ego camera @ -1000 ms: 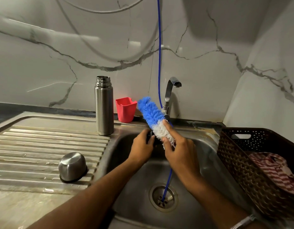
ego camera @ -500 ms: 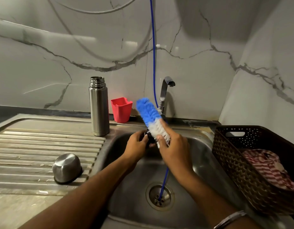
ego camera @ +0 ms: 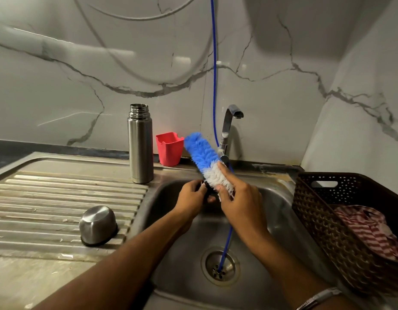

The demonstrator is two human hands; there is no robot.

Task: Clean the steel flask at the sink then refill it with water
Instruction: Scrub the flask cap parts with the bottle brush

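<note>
Steel flask [ego camera: 140, 144] stood upright, uncapped, at the back of the draining board, just beside the sink's [ego camera: 280, 198] left rim. Its steel cap [ego camera: 97, 224] lay mouth-down near the board's front right corner.

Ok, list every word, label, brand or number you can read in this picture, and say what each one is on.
None: no readable text shows anywhere.
Steel flask: plain brushed metal, no brand or label on the side that shows.
Steel cup: plain.
Red holder: plain.
Bottle brush: no marking on the part that shows.
Brown basket: only a pierced pattern.
</note>
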